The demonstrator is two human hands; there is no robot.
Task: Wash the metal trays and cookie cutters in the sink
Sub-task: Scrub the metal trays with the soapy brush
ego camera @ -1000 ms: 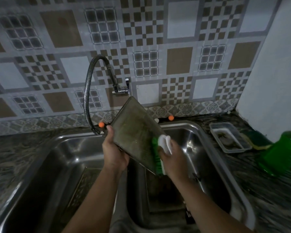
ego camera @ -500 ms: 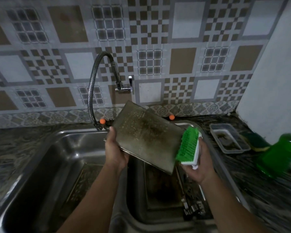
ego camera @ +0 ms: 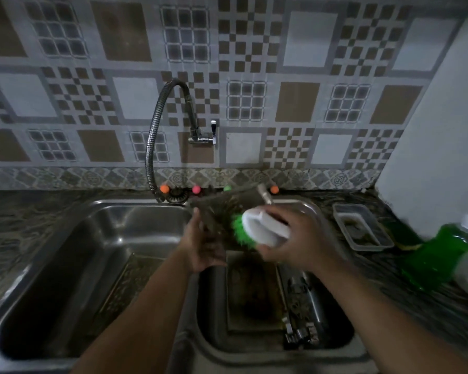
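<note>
Tray (ego camera: 222, 209) held over the right basin of the sink (ego camera: 100, 211), tilted nearly flat, dark residue on its face. Left hand (ego camera: 204, 247) grips the near-left edge, thumb on top; remaining fingers hidden beneath. Right hand (ego camera: 295, 238) wraps the white back of the brush (ego camera: 257, 229), fingers curled round it, green bristles down on the tray. Advice: brace the tray firmly, scrub in short overlapping strokes, work corners, keep runoff over the basin. More trays lie in both basins; metal pieces, likely cutters (ego camera: 300, 336), in the right one, blurred.

The tray (ego camera: 222, 211) has tipped flatter, and the brush (ego camera: 257, 230) is back on it.
</note>
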